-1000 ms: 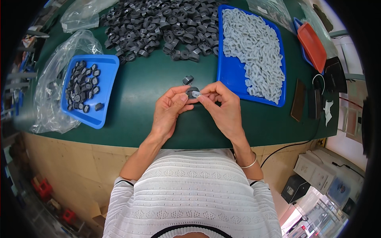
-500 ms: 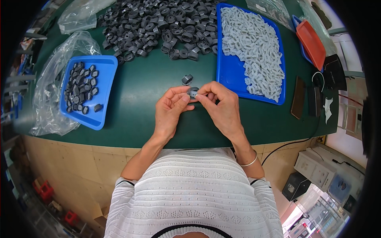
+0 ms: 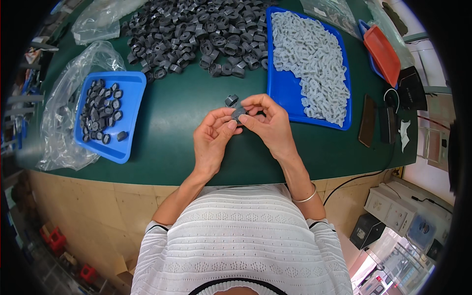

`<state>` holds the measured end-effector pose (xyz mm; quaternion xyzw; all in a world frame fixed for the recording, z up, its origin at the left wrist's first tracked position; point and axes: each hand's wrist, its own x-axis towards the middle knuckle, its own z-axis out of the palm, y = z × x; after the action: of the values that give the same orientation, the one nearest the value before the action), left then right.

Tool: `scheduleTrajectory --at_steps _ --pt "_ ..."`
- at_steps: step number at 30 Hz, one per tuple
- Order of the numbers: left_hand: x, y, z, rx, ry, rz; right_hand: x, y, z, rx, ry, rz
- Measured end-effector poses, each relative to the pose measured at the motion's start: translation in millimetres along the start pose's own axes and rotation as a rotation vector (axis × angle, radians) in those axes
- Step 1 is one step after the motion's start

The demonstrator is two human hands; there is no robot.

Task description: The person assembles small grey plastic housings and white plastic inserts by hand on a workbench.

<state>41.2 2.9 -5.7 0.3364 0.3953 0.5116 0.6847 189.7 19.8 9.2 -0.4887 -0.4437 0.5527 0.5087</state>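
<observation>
A small dark grey plastic part [image 3: 239, 113] is pinched between both hands above the green table. My left hand [image 3: 212, 137] grips it from the left with thumb and fingertips. My right hand [image 3: 271, 125] closes on its right side, the thumb pressing low on it and the fingers curled above. Just beyond the fingertips lies another dark plastic part [image 3: 231, 101], touched by neither hand. To the right, a deep blue tray [image 3: 284, 93] bears many small pale translucent plastic pieces [image 3: 314, 64]. The fingers partly cover the held part.
A large heap of dark grey plastic parts [image 3: 196, 34] spreads along the back. On the left, a lighter blue tray [image 3: 129, 105] carries smaller dark parts, beside a clear plastic bag [image 3: 56, 118]. A red tray [image 3: 383, 54], a brown flat object [image 3: 367, 120] and a cable are at the right.
My right hand has shifted slightly, with its fingers lifted and curled over the part. The held part has turned, its face now more upward. My left hand keeps its hold.
</observation>
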Motion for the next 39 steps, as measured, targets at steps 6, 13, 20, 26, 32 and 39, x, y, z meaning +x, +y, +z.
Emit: scheduleTrajectory --at_steps 6,13,20,26,32,39 --pt "-4 -5 0 0.014 -0.024 0.064 -3 16 2 0.315 -0.046 0.148" --pt "-3 -3 -4 0.045 0.043 0.068 2 17 8 0.176 -0.087 0.060" --pt "3 12 -17 -0.108 0.033 -0.213 -4 -5 -6 -0.554 -0.213 -0.307" --pt "26 33 -28 0.211 -0.271 -0.259 -3 -15 -13 -0.792 -0.383 -0.491" --pt "26 35 -30 0.394 -0.415 -0.297 -12 -8 -8 -0.769 -0.404 -0.523" --pt "25 33 -29 0.393 -0.372 -0.345 -6 -6 -14 -0.714 -0.470 -0.380"
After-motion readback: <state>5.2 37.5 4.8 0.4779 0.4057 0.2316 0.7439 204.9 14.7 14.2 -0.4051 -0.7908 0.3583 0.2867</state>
